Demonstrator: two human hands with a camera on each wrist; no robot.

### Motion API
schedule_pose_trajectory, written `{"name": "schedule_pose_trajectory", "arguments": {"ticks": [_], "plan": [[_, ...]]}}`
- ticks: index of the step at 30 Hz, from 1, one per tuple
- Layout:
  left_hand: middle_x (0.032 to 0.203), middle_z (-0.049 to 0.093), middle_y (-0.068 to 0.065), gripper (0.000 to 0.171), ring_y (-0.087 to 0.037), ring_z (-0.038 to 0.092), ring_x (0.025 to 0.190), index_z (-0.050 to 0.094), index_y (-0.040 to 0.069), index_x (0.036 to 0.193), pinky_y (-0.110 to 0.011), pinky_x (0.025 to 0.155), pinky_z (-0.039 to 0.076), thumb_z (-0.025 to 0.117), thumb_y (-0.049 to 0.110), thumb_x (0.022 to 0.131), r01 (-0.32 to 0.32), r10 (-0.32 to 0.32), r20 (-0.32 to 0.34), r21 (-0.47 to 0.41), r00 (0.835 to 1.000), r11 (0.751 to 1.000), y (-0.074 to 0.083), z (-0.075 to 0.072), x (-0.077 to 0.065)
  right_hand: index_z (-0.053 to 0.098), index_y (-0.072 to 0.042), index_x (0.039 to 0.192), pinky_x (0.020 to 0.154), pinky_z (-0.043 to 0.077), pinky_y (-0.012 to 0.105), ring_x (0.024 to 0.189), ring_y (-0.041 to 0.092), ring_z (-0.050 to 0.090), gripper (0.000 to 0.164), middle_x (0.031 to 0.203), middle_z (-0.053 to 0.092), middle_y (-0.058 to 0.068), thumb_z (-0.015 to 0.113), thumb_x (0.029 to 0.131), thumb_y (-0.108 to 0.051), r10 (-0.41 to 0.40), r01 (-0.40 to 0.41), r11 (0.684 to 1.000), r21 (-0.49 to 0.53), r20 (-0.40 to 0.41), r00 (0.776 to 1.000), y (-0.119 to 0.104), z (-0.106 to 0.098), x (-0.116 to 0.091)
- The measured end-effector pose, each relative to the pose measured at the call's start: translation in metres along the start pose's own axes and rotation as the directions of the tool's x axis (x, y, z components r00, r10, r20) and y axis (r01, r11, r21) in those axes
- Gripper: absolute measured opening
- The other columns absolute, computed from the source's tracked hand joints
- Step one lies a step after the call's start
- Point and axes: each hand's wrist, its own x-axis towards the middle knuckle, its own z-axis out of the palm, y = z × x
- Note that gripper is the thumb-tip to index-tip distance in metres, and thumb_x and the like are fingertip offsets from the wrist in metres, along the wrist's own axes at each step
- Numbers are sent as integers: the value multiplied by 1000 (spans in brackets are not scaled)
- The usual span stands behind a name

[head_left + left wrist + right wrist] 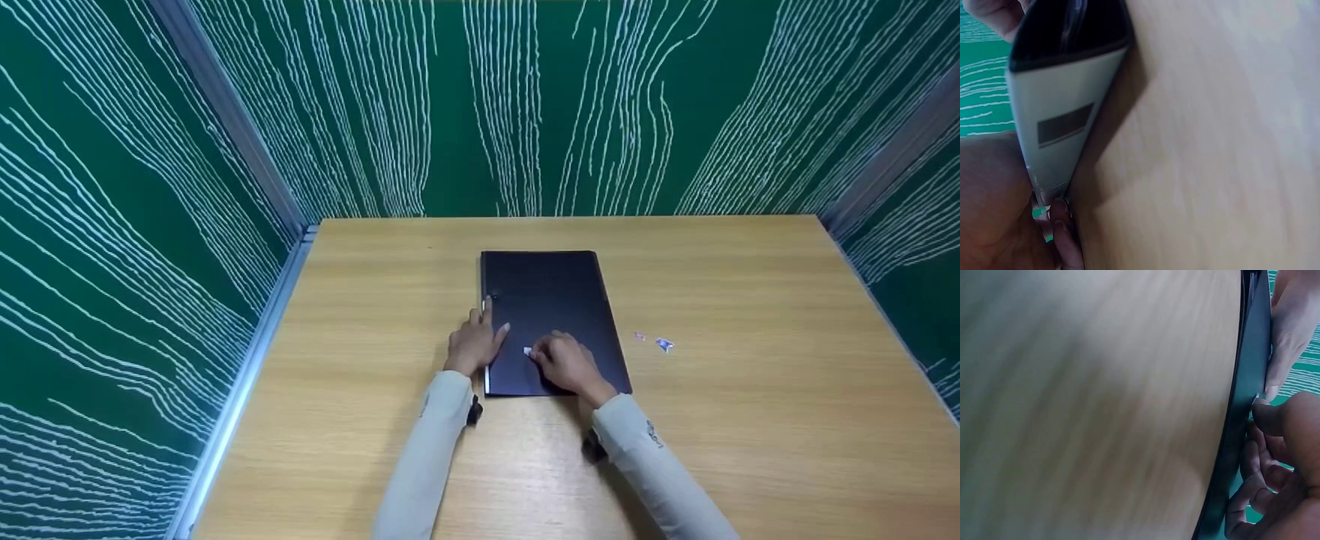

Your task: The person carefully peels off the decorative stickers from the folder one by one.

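A black file binder (551,300) lies on the wooden table, its pale spine (1053,95) with a dark label facing left. Along the spine edge rests my left hand (474,343), fingers stretched forward and thumb over the cover. My right hand (568,364) is low over the front half of the cover, pinching a small whitish scrap (527,350) between thumb and fingertip. In the right wrist view the other fingers (1249,495) of that hand curl beside the cover. The left wrist view looks into the binder's open end, where something glossy shows.
Two small purplish scraps, a larger one (664,345) and a tiny one (639,336), lie on the table (750,420) to the right of the binder. Green walls (457,112) with white wavy lines enclose the table's back and sides.
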Motion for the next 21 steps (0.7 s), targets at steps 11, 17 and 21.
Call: {"name": "schedule_pose_trajectory", "arguments": {"ticks": [11,17,21], "plan": [[142,44,-13,71,-26,59,103,6,19,162,-42,80,47,31,54,105,4,-3,24,-25,1000,1000,2,0,2,72,-13,81,71,53,44,78,19,60,11,84,67,3,66,90,-12,42,-41,999,31,-5,999,0,-1,2],[142,45,-13,71,-27,60,104,7,18,162,-42,79,48,32,53,105,-5,5,8,-15,1000,1000,1,0,-1,72,-13,79,68,52,42,70,16,57,11,79,68,1,66,88,-11,46,-46,998,49,2,999,1,1,4],[140,46,-13,71,-26,60,101,8,18,162,-41,77,47,32,53,105,-8,8,1,-23,1000,1000,0,0,-2,72,-12,79,67,51,40,67,15,55,11,78,66,1,67,89,-12,50,-50,997,58,4,999,0,2,4]]}}
